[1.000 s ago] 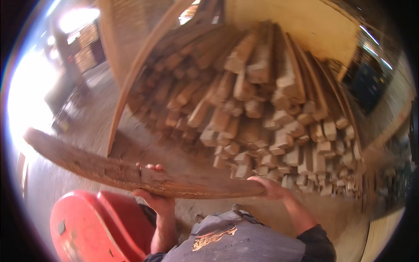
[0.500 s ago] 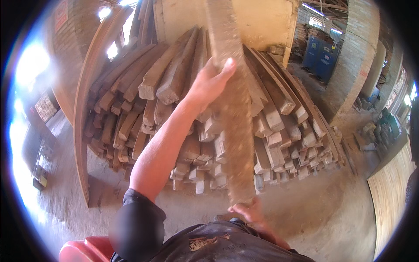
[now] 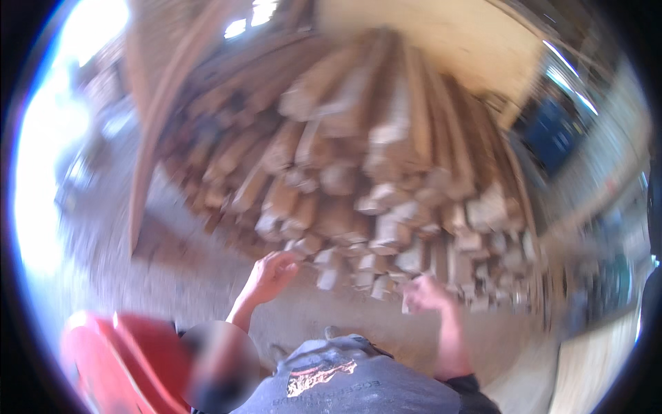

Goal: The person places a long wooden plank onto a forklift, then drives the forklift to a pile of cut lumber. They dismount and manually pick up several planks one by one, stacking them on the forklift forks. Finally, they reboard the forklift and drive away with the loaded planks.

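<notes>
My left hand (image 3: 270,274) hovers at the near lower edge of the timber stack (image 3: 338,221), its fingers loosely bent with nothing visible in them. Farther right, my right hand (image 3: 425,294) is in front of the beam ends, its fingers curled in and smeared by motion; no held object shows. Rough brown wooden beams lie piled lengthwise, their cut ends facing me. One long beam (image 3: 324,79) juts out near the top of the stack. Blur hides which beam was just handled.
A red, smooth-shaped object (image 3: 131,355) stands close by my left arm. At the left of the stack, a long curved-looking plank (image 3: 155,152) leans upright. A pale wooden panel (image 3: 596,366) lies at lower right. Behind are a yellowish wall (image 3: 441,38) and blue cabinets (image 3: 549,134).
The long board that both hands held upright is out of them. My hands have drawn back low and apart, and the view has tilted and shifted, blurring the picture.
</notes>
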